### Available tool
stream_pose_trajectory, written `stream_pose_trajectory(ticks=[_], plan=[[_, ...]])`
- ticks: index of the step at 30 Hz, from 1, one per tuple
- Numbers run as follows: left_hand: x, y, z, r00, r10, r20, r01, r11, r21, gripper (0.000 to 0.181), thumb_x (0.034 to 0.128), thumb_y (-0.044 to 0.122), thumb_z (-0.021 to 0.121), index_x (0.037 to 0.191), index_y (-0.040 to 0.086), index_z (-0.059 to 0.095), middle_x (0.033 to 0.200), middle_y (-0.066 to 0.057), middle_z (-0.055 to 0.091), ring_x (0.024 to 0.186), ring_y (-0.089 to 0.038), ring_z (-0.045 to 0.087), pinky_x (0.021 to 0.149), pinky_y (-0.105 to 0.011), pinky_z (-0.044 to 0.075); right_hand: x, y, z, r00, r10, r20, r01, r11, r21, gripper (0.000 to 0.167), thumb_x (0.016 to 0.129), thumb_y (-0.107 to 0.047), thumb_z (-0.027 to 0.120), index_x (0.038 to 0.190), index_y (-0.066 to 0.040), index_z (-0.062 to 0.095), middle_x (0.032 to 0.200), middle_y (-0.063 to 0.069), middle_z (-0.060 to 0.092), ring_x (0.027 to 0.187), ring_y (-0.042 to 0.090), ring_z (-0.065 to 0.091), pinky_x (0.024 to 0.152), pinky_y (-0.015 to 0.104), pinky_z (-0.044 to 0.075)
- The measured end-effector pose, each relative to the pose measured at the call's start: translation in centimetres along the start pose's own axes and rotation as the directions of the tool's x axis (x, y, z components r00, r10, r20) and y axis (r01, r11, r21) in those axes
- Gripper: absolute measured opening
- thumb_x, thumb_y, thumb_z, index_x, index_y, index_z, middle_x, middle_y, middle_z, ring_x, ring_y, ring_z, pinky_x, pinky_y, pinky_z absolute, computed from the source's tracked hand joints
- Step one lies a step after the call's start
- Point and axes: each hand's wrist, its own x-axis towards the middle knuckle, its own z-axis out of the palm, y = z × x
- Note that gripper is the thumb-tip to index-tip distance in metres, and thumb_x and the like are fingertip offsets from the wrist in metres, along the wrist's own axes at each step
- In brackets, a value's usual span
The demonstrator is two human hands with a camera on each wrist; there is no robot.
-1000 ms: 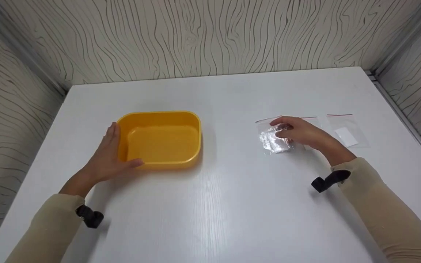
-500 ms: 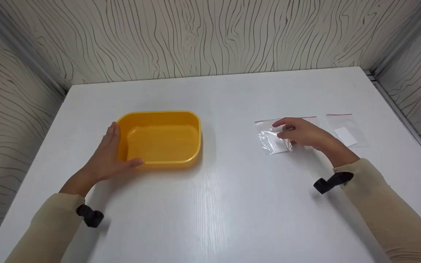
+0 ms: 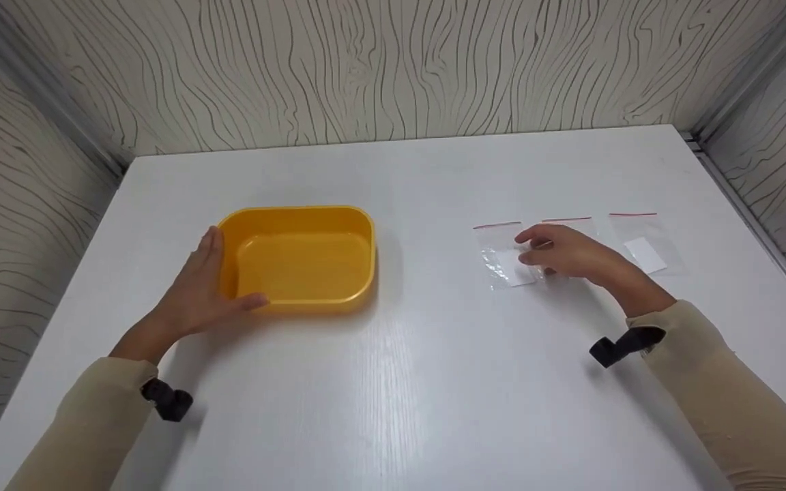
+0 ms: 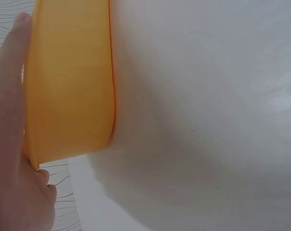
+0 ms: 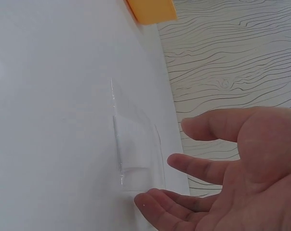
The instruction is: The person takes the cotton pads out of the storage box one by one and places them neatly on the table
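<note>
My left hand [image 3: 192, 290] rests against the near left corner of a yellow plastic basin [image 3: 306, 269]. Its fingers lie straight along the basin's left side and the thumb touches the front rim. To the right, three clear zip bags with red seal lines hold white pieces. My right hand [image 3: 563, 252] hovers with loosely bent fingers beside the leftmost zip bag [image 3: 499, 256]. It partly covers the middle zip bag [image 3: 583, 225]. The rightmost zip bag [image 3: 645, 245] lies behind the wrist. In the right wrist view, nothing sits between the fingers.
A white table [image 3: 393, 382] carries everything. A wood-patterned wall [image 3: 393, 68] stands along its back edge, with side panels left and right. Each wrist wears a black camera mount [image 3: 628, 344].
The leftmost zip bag, earlier bunched up at the right fingers, now lies flatter. My right hand has drawn back slightly right and nearer. The left hand and basin stay nearly still.
</note>
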Motion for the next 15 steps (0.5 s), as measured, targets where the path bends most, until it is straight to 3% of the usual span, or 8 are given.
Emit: stream_pose_trajectory(ticks=[8, 15], plan=[[0.06, 0.26, -0.18, 1.0, 0.024, -0.014, -0.024, 0.999, 0.022, 0.134, 0.0823, 0.065, 0.073, 0.158, -0.006, -0.011, 0.167, -0.028, -0.005, 0.15, -0.051, 0.009, 0.12, -0.066, 0.007, -0.42, -0.13, 0.33, 0.998, -0.056, -0.007, 0.056, 0.998, 0.014, 0.052, 0.1, -0.023, 0.062, 0.144, 0.002, 0.049, 0.146, 0.029, 0.04, 0.121, 0.038, 0.055, 0.097, 0.049, 0.05], [0.22, 0.94, -1.0, 0.999, 0.037, 0.007, -0.037, 0.998, 0.048, 0.134, 0.0802, 0.067, 0.074, 0.159, -0.006, -0.006, 0.166, -0.028, 0.002, 0.146, -0.051, 0.019, 0.119, -0.069, 0.01, -0.74, -0.34, -0.06, 1.0, -0.02, 0.021, 0.021, 1.0, -0.013, 0.055, 0.1, -0.028, 0.062, 0.145, 0.001, 0.048, 0.145, 0.028, 0.042, 0.112, 0.038, 0.059, 0.092, 0.047, 0.051]])
